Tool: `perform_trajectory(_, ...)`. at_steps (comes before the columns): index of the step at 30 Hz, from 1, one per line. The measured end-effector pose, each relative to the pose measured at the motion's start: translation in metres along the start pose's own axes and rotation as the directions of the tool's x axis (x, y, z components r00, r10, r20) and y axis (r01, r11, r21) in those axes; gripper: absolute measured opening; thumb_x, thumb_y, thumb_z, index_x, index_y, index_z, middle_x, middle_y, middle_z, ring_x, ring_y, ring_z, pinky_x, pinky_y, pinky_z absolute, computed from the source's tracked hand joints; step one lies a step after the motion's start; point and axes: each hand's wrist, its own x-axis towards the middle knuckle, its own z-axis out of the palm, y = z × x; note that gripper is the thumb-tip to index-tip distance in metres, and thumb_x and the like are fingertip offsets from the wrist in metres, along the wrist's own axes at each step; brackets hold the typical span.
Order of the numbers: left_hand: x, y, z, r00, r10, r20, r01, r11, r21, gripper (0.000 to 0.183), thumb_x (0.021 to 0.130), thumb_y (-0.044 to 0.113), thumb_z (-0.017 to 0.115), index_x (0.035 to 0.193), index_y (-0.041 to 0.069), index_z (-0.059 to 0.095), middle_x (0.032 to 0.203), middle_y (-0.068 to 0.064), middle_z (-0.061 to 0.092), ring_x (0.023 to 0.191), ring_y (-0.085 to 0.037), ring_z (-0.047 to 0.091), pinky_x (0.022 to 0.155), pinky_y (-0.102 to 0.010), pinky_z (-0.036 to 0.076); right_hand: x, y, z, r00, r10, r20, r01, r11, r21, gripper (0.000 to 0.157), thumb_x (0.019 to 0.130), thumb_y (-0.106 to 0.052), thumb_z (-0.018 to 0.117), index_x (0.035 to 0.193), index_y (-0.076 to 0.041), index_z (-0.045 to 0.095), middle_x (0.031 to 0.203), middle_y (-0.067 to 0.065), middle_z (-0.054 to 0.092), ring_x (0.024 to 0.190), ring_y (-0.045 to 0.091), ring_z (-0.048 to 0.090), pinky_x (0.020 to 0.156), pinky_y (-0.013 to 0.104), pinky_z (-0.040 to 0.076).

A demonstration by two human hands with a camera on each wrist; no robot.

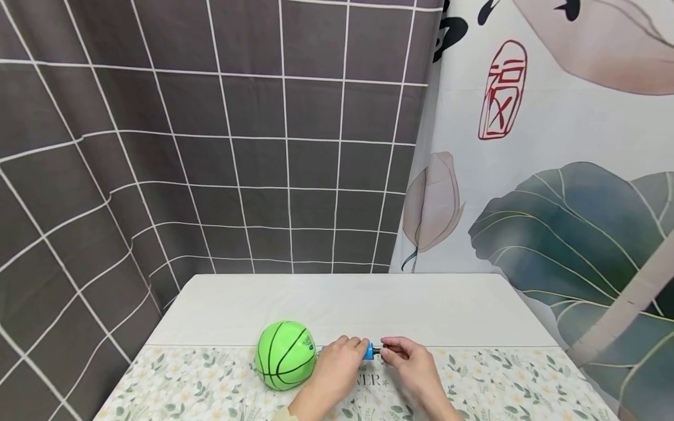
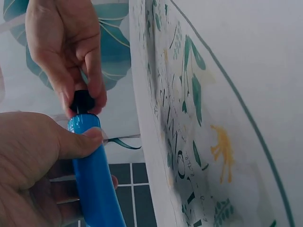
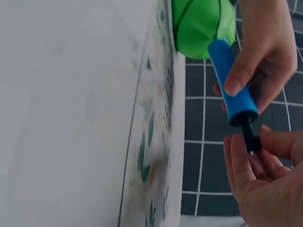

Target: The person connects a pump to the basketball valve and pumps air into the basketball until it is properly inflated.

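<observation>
A blue hand pump [image 3: 228, 85] lies across my left hand [image 1: 339, 365], whose fingers and thumb wrap round its barrel. My right hand [image 1: 413, 368] pinches the black handle [image 3: 253, 143] at the pump's right end. In the right wrist view a short stretch of black rod shows between barrel and handle. A green ball [image 1: 285, 355] with black basketball lines sits left of my left hand, and the pump's far end points at it, right at its surface in the right wrist view.
The table [image 1: 347, 304] has a plain white back part and a flower-patterned front part. Behind it hangs a dark grey curtain [image 1: 310, 164] with a white grid. To the right is a white cloth [image 1: 458, 117] printed with large leaves.
</observation>
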Motion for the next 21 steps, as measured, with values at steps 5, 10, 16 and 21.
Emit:
perform_trajectory(5, 0.000, -0.001, -0.001, 0.999, -0.015, 0.041, 0.017, 0.999, -0.038, 0.035, 0.085, 0.012, 0.077, 0.120, 0.016, 0.073, 0.107, 0.003, 0.073, 0.094, -0.012, 0.068, 0.077, -0.025, 0.058, 0.000, 0.003, -0.011, 0.999, 0.045, 0.019, -0.045, 0.999, 0.015, 0.026, 0.092, -0.006, 0.072, 0.116, 0.003, 0.070, 0.096, 0.005, 0.073, 0.087, 0.018, 0.071, 0.074, 0.029, 0.061)
perform_trajectory(10, -0.001, -0.001, -0.002, 0.999, -0.026, 0.030, 0.027, 0.999, -0.033, 0.036, 0.083, 0.010, 0.078, 0.118, 0.013, 0.071, 0.105, 0.001, 0.072, 0.094, -0.013, 0.067, 0.078, -0.025, 0.058, 0.002, 0.011, -0.034, 0.992, 0.126, -0.020, -0.125, 0.991, 0.038, 0.029, 0.094, -0.007, 0.070, 0.121, 0.004, 0.068, 0.101, 0.009, 0.073, 0.090, 0.019, 0.072, 0.077, 0.029, 0.061)
perform_trajectory(16, 0.000, 0.000, -0.004, 0.998, -0.044, 0.051, 0.045, 0.999, -0.020, 0.044, 0.080, 0.004, 0.079, 0.122, 0.012, 0.069, 0.108, -0.001, 0.071, 0.097, -0.016, 0.066, 0.082, -0.027, 0.058, 0.004, 0.017, -0.068, 0.976, 0.214, -0.040, -0.210, 0.975, 0.077, 0.036, 0.099, -0.011, 0.065, 0.130, 0.006, 0.062, 0.115, 0.020, 0.070, 0.097, 0.026, 0.073, 0.084, 0.036, 0.061)
perform_trajectory(21, -0.001, 0.000, -0.003, 0.997, -0.064, 0.048, 0.065, 0.998, -0.019, 0.045, 0.077, 0.005, 0.080, 0.120, 0.012, 0.070, 0.103, -0.002, 0.071, 0.092, -0.017, 0.066, 0.077, -0.028, 0.059, 0.003, 0.016, -0.076, 0.971, 0.236, -0.031, -0.233, 0.969, 0.076, 0.040, 0.099, -0.016, 0.067, 0.132, 0.005, 0.061, 0.113, 0.016, 0.071, 0.101, 0.029, 0.072, 0.086, 0.039, 0.061)
